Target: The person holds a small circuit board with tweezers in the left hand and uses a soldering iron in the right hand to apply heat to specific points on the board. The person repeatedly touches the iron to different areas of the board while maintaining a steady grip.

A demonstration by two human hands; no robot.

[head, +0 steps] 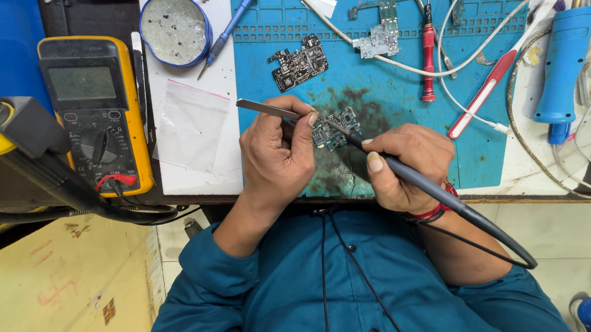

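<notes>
My left hand (277, 153) pinches metal tweezers (264, 108) whose handle sticks out to the upper left. Their tips reach down to a small dark circuit board (334, 130) lying on a blue work mat (400, 75). My right hand (406, 165) grips a grey soldering iron (436, 191) like a pen, its tip touching the same board. The iron's black cable loops back over my right forearm.
A yellow multimeter (95, 104) lies at the left beside a clear plastic bag (189, 128) and a round blue tin (175, 27). Two more circuit boards (299, 63), a red screwdriver (427, 56), a red-white tool (488, 90), a blue handheld tool (562, 64) and white cables lie farther back.
</notes>
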